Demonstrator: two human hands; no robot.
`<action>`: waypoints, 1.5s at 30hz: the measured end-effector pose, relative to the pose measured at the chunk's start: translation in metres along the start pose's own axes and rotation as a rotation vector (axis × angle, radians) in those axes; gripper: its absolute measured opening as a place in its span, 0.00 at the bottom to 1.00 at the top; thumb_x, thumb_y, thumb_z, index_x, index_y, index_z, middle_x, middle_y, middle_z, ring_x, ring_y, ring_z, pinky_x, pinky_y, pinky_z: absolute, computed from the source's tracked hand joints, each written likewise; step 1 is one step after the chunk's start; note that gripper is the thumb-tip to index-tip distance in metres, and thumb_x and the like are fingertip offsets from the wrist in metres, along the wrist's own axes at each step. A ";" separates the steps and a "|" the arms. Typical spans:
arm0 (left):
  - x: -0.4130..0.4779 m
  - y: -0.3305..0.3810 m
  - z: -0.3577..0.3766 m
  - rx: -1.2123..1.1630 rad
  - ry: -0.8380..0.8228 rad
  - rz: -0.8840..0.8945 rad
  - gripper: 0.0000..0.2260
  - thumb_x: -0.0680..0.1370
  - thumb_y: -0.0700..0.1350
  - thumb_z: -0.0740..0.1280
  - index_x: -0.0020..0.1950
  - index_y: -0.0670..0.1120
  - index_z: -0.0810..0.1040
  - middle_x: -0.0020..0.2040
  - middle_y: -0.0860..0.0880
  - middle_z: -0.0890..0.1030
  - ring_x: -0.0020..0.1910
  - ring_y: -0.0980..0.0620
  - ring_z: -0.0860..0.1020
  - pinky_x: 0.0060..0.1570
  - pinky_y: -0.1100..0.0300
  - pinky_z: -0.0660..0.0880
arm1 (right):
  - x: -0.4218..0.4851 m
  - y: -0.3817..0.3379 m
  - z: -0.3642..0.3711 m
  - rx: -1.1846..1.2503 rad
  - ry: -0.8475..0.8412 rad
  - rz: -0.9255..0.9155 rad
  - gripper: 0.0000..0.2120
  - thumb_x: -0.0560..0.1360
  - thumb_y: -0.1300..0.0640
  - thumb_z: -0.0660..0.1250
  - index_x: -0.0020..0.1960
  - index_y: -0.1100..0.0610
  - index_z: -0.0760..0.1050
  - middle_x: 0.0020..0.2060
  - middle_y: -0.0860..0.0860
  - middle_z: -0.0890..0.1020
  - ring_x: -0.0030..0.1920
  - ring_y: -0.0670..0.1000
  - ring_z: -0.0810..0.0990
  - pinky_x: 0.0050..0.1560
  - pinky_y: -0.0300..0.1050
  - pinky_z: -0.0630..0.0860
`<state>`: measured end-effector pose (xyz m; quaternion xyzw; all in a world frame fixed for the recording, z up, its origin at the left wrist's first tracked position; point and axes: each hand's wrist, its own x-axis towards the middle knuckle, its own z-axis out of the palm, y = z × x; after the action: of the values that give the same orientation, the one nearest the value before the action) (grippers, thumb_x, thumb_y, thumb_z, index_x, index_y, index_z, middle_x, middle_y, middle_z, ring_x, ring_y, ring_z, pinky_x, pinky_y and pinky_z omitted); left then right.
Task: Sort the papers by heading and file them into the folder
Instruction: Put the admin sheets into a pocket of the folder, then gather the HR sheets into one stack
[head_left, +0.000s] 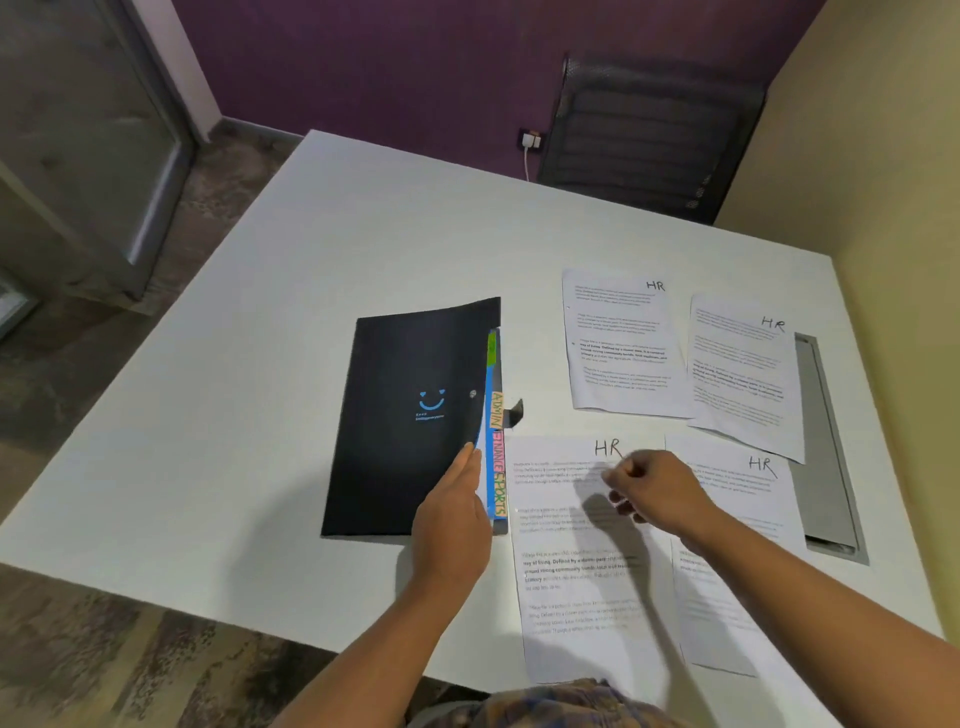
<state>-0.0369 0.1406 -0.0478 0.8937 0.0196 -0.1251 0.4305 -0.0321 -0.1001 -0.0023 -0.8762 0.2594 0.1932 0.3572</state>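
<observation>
White table (363, 234): your left hand (454, 514) rests straight-fingered on the folder (400, 415); your right hand (660, 491), curled empty, hovers over a paper (571, 571).

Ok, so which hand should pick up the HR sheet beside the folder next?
Probably the right: the right hand is directly over that HR sheet, while the left hand rests on the edge of the folder.
</observation>
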 end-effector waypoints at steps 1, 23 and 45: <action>0.003 -0.002 0.002 0.036 -0.024 0.009 0.27 0.79 0.42 0.67 0.78 0.50 0.63 0.76 0.55 0.67 0.66 0.55 0.75 0.50 0.57 0.83 | -0.006 0.016 -0.007 -0.001 0.016 0.032 0.13 0.76 0.54 0.70 0.39 0.63 0.80 0.33 0.54 0.86 0.34 0.52 0.86 0.47 0.53 0.82; 0.021 -0.043 0.016 0.611 -0.311 0.255 0.32 0.78 0.32 0.59 0.78 0.56 0.60 0.79 0.57 0.58 0.77 0.53 0.62 0.69 0.58 0.68 | -0.073 0.184 -0.028 0.008 0.052 0.224 0.10 0.75 0.59 0.70 0.35 0.57 0.79 0.29 0.50 0.84 0.33 0.52 0.81 0.37 0.45 0.74; -0.051 0.040 0.154 0.160 0.142 -0.550 0.30 0.66 0.48 0.80 0.59 0.40 0.68 0.57 0.41 0.72 0.52 0.38 0.78 0.46 0.50 0.76 | -0.035 0.293 -0.083 0.042 0.222 0.296 0.23 0.75 0.52 0.70 0.67 0.61 0.73 0.63 0.56 0.79 0.61 0.57 0.78 0.56 0.46 0.73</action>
<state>-0.1128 -0.0001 -0.0977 0.8923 0.2812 -0.1755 0.3063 -0.2201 -0.3282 -0.0820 -0.8366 0.4275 0.1405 0.3124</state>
